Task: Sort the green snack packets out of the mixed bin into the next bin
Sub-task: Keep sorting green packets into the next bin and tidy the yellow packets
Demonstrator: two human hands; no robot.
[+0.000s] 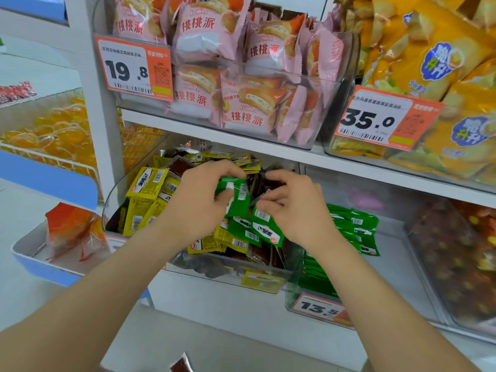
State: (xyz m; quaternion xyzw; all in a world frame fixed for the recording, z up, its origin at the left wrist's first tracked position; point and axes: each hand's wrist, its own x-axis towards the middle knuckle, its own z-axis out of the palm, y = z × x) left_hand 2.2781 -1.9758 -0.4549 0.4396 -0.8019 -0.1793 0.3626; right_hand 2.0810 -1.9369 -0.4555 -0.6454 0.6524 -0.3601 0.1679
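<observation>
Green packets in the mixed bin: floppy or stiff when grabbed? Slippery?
Probably floppy and light: several green packets fan out, bent, from one pinch of the right hand. Likely slick: the film looks glossy, and the left hand curls round another to hold it. Flat, so unlikely to roll; those in the next bin lie stacked.

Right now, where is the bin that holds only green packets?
In the head view, the green-only bin sits on the lower shelf, directly right of the mixed bin, with the 13.5 price tag on its front.

Shop, price tags [135, 69], stocked snack shelves [214, 135]
</observation>
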